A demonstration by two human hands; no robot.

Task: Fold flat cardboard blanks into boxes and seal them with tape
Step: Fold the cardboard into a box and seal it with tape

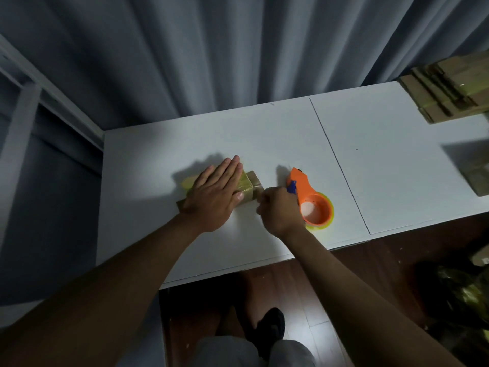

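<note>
Head view: cardboard stack (449, 91) far right, curtain (211, 49) behind table (383, 168).

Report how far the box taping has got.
Done: the small box is folded, yellowish tape already across it. In hand: left hand presses flat on it; right hand grips the orange tape dispenser beside it. Left: a stack of flat blanks at the table's far right.

My small brown box (248, 187) lies flat on the white table (277, 133), wrapped in glossy yellowish tape. My orange dispenser (308, 198) lies on its side just right of it, yellowish roll underneath.
</note>
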